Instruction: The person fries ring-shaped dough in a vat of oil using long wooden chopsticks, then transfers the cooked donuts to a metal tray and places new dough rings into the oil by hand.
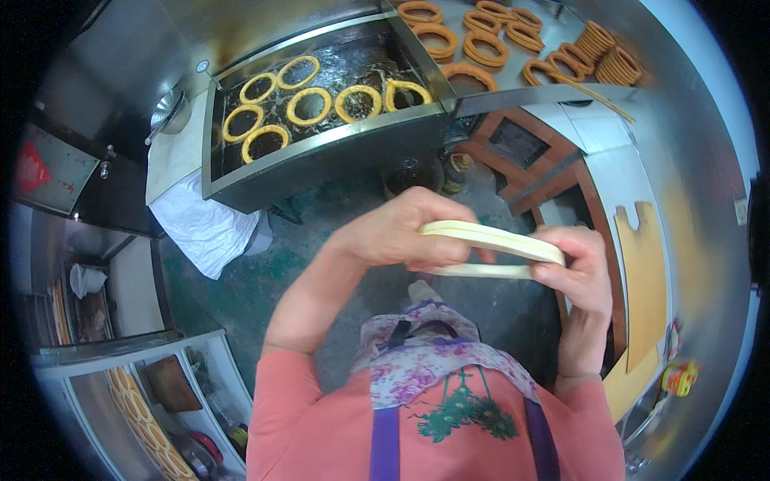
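Observation:
Between my two hands a loop of pale raw dough [493, 236] is held up in the air in front of my apron. Its left end lies in the closed fingers of my left hand [413, 232]. At the other end, my right hand [579, 264] pinches the loop between thumb and fingers. Beyond my hands, a rectangular metal fryer [321, 152] of dark oil carries several floating dough rings [309, 106], yellow and golden. One ring [405, 94] at the fryer's right end looks uneven in shape.
Browned rings [485, 48] lie and stand in rows on a metal tray [513, 100] at the far right, with a pair of long sticks [593, 94] across its edge. A white cloth [204, 224] hangs below the fryer's left corner. Shelves [228, 369] at lower left hold more pale rings [144, 425].

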Demonstrator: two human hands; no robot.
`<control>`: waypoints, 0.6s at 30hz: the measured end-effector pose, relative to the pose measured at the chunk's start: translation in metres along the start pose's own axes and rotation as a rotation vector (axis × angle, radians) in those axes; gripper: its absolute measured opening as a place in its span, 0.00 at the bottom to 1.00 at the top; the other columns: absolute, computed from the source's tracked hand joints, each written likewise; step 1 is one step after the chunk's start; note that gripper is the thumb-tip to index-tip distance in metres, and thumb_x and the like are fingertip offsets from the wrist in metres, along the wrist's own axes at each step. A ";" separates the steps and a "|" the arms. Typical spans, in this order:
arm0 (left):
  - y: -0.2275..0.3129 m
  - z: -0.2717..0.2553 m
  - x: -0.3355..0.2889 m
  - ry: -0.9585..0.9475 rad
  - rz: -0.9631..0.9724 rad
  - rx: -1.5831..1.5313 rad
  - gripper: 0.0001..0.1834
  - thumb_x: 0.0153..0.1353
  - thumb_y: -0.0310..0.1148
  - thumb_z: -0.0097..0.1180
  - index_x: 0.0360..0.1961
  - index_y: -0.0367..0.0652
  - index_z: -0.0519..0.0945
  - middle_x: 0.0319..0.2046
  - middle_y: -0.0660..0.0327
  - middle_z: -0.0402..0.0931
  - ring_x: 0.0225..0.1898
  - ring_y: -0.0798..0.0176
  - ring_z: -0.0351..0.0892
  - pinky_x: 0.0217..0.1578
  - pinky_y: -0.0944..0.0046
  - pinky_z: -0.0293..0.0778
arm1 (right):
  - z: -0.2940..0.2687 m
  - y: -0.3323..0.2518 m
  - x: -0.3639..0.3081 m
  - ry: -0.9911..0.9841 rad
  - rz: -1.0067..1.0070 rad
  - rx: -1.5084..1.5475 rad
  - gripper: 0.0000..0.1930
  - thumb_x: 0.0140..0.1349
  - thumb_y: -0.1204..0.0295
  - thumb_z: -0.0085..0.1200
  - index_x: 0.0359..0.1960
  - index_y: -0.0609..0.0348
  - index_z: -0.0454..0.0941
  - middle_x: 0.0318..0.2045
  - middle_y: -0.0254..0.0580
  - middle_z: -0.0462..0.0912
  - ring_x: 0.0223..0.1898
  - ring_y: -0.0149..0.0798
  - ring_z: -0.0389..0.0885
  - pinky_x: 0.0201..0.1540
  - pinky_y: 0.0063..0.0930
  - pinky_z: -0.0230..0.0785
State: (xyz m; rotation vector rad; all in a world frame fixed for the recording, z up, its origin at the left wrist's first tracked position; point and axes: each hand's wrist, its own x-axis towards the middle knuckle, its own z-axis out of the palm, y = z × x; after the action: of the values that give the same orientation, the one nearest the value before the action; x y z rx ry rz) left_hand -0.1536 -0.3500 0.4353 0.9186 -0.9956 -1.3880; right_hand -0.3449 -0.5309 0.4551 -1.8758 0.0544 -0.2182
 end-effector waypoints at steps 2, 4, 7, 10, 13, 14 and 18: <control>0.010 -0.024 -0.005 0.104 0.011 0.012 0.22 0.52 0.39 0.58 0.38 0.27 0.78 0.10 0.68 0.64 0.10 0.77 0.59 0.13 0.74 0.54 | -0.008 0.020 0.040 -0.117 0.033 0.073 0.14 0.51 0.69 0.62 0.36 0.66 0.79 0.28 0.38 0.80 0.28 0.27 0.76 0.29 0.20 0.65; 0.011 -0.051 -0.008 0.180 0.026 -0.009 0.24 0.52 0.41 0.59 0.38 0.25 0.78 0.09 0.67 0.65 0.10 0.76 0.59 0.13 0.74 0.53 | -0.009 0.040 0.083 -0.180 -0.033 0.108 0.12 0.51 0.73 0.62 0.36 0.66 0.79 0.27 0.37 0.80 0.29 0.27 0.75 0.30 0.20 0.66; 0.015 -0.086 -0.017 0.320 0.036 -0.087 0.30 0.52 0.48 0.62 0.38 0.24 0.77 0.09 0.66 0.64 0.09 0.75 0.58 0.11 0.73 0.52 | -0.006 0.068 0.140 -0.282 0.020 0.291 0.11 0.54 0.74 0.60 0.37 0.66 0.78 0.27 0.34 0.77 0.28 0.25 0.73 0.30 0.19 0.66; 0.012 -0.131 -0.020 0.394 0.097 -0.188 0.30 0.53 0.48 0.62 0.38 0.25 0.77 0.09 0.66 0.63 0.09 0.75 0.57 0.11 0.72 0.52 | 0.005 0.092 0.190 -0.325 0.106 0.433 0.12 0.57 0.74 0.58 0.40 0.67 0.77 0.29 0.32 0.76 0.29 0.22 0.71 0.32 0.16 0.65; 0.011 -0.181 -0.018 0.443 0.117 -0.252 0.29 0.53 0.48 0.61 0.39 0.26 0.76 0.09 0.67 0.61 0.09 0.75 0.56 0.11 0.72 0.52 | 0.020 0.101 0.238 -0.252 0.150 0.485 0.12 0.57 0.75 0.57 0.42 0.67 0.77 0.29 0.30 0.76 0.30 0.22 0.71 0.32 0.16 0.65; 0.013 -0.200 -0.018 0.431 0.109 -0.290 0.24 0.57 0.42 0.58 0.41 0.28 0.75 0.12 0.70 0.63 0.11 0.79 0.56 0.14 0.76 0.52 | 0.023 0.107 0.254 -0.235 0.157 0.504 0.12 0.58 0.77 0.56 0.43 0.67 0.76 0.30 0.30 0.76 0.30 0.21 0.72 0.33 0.15 0.66; 0.019 -0.288 -0.009 0.522 0.094 -0.317 0.18 0.63 0.37 0.52 0.43 0.28 0.74 0.14 0.71 0.62 0.14 0.80 0.57 0.14 0.78 0.51 | 0.037 0.130 0.332 -0.142 0.227 0.487 0.11 0.59 0.76 0.56 0.42 0.66 0.77 0.32 0.29 0.78 0.33 0.21 0.73 0.35 0.15 0.67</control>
State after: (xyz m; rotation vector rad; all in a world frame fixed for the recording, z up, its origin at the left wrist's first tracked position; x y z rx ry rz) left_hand 0.1242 -0.3582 0.3563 0.9138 -0.4038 -1.1027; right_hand -0.0026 -0.5856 0.3619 -1.3815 0.1069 0.0573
